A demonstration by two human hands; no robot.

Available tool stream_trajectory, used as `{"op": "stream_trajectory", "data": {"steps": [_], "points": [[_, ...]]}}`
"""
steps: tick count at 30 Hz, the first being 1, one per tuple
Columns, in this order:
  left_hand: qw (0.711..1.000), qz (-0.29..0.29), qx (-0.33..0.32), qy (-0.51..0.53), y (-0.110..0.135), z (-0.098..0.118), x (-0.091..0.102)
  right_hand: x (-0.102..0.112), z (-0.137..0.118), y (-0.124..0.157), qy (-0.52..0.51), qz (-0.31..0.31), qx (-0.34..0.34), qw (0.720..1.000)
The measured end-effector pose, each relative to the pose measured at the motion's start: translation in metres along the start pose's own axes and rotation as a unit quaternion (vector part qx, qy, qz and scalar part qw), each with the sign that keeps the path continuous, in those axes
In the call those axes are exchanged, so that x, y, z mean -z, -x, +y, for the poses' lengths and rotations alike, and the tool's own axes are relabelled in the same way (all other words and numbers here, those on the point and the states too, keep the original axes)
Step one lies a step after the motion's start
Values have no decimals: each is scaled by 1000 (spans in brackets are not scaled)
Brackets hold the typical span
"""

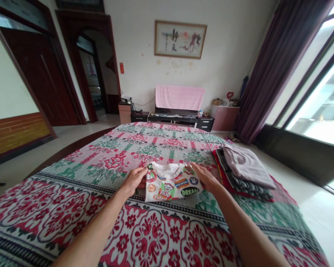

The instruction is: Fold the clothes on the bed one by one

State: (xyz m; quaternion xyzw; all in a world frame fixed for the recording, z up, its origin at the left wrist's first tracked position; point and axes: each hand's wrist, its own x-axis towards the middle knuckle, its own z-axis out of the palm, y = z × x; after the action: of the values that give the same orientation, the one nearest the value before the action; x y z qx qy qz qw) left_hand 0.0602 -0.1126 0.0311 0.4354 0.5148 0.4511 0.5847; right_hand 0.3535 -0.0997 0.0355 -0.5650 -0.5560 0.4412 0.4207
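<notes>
A white children's T-shirt (171, 187) with colourful cartoon prints lies folded into a compact rectangle, its neckline facing away from me. My left hand (135, 180) grips its left edge near the upper corner, thumb on top and fingers partly hidden beneath. At the opposite side, my right hand (206, 176) holds the upper right corner, fingers curled at the edge. Beneath the shirt is a patterned bedspread (153, 230) in red, green, white and black. To the right rests a stack of folded clothes, with a pale pink garment (247, 165) on top of darker ones.
The bed's far edge faces a low black TV cabinet (172, 118) and a screen draped with a pink cloth (179, 97). Purple curtains (284, 63) hang beside a window at right. Doorways stand at left, and pale floor (317, 200) borders the bed.
</notes>
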Motion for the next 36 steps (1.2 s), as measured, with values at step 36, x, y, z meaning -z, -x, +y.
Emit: {"op": "stream_trajectory", "data": {"steps": [36], "points": [[992,-47,-119,15,-8,-7,-10,-5,-7,5,-233,-22,-113,966]]}}
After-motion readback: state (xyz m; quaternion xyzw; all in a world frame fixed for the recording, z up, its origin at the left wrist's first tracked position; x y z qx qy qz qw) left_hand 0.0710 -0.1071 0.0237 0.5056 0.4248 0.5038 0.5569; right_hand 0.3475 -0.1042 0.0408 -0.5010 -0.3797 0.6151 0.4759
